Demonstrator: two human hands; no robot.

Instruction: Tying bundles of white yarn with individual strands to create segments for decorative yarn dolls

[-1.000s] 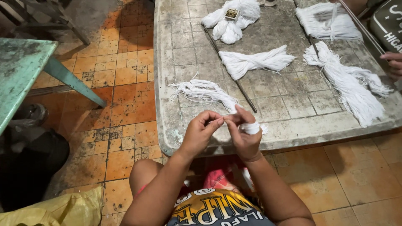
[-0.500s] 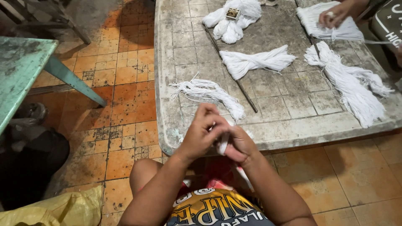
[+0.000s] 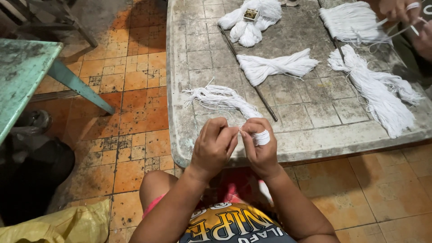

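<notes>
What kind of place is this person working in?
Probably a small home or backyard workshop for hand work with thread: white thread bundles on a worn grey table, an orange tiled floor, another person's hands nearby.

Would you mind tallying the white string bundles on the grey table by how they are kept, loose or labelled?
Loose white string bundles: 4, namely the one nearest the hands, the middle one, the far right one and the long one.
Bundles with a paper label: 1, the far one.
Total: 5
</notes>
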